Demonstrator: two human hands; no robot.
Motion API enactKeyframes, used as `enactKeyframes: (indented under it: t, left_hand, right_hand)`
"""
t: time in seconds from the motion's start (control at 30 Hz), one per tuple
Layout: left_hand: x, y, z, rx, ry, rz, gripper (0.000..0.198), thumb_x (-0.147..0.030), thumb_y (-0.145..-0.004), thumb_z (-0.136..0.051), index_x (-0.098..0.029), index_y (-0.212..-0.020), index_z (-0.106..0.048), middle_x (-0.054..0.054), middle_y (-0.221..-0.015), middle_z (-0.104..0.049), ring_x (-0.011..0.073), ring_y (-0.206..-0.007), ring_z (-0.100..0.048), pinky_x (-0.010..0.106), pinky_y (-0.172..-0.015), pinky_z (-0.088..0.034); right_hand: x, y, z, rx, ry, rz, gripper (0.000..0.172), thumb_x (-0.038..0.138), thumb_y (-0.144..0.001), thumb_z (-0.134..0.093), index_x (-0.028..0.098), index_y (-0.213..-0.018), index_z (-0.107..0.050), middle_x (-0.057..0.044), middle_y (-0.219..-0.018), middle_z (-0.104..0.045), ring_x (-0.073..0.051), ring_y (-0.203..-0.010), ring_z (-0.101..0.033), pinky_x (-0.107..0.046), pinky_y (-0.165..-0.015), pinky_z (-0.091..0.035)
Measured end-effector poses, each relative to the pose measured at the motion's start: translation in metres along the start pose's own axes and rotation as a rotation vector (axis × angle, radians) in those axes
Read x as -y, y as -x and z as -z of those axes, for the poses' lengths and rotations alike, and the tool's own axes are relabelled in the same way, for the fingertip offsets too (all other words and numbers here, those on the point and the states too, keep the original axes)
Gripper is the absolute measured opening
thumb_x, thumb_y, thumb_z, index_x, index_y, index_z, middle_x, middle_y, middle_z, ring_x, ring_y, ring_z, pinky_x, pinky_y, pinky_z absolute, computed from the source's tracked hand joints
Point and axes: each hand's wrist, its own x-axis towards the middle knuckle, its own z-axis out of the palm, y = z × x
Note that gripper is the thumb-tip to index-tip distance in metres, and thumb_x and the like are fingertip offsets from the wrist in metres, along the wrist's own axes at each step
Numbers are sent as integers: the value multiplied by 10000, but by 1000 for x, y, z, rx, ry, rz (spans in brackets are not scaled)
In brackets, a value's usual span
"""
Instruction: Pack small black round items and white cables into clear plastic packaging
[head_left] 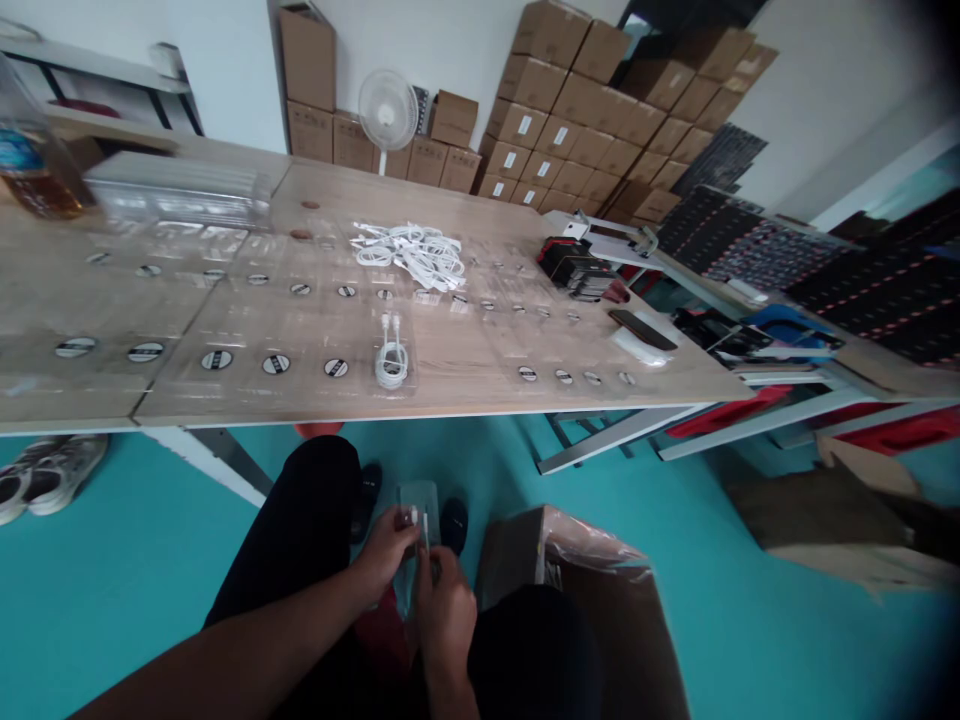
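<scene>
Low over my lap, my left hand (386, 555) and my right hand (444, 605) are both closed on a clear plastic blister pack (420, 500) with a white cable connector in it. The left fingers pinch its upper left edge, the right fingers press it from below. On the wooden table (465, 385) ahead, one packed white cable (391, 355) lies in a clear pack. A heap of loose white cables (412, 252) sits farther back. Rows of clear packs with round labels (276, 364) cover the tabletop.
A stack of clear trays (180, 195) and a bottle (34, 150) stand at the table's far left. A black device (574, 268) and a phone (641, 328) lie at the right. A bag-lined cardboard box (585, 580) stands by my right knee. Cartons and a fan (388, 110) line the wall.
</scene>
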Motion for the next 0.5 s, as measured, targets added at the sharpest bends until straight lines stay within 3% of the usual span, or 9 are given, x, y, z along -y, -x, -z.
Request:
enactKeyframes:
  t: [0.13,0.33,0.5]
  left_hand:
    - [2,1,4,25,20,29,267,-275,-596,-782,-188,-788,-618,-30,-726,-598,123,-686,-576,230,-623,-451]
    - [4,3,5,107,65,87,253,-267,-591,-770,-181,-784,-629,10,-798,-663,166,-779,-628,281,-720,-481]
    - [6,2,5,106,35,67,221,-209,-596,-714,-179,-807,-653,3,-748,-662,154,-725,-618,262,-688,-461]
  right_hand:
    - [-2,-1,6,-89,15,41,425,471,-927,-392,203,-799,-695,-104,-895,-677,-217,-851,-639,-318,-790,-464]
    - [-9,-2,7,-20,-107,-74,395,476,-907,-427,207,-794,-695,-77,-787,-700,-199,-727,-648,-288,-683,-463]
    - [-8,0,9,7,-86,-35,421,466,-927,-380,214,-780,-682,-69,-781,-698,-190,-721,-654,-279,-673,-454]
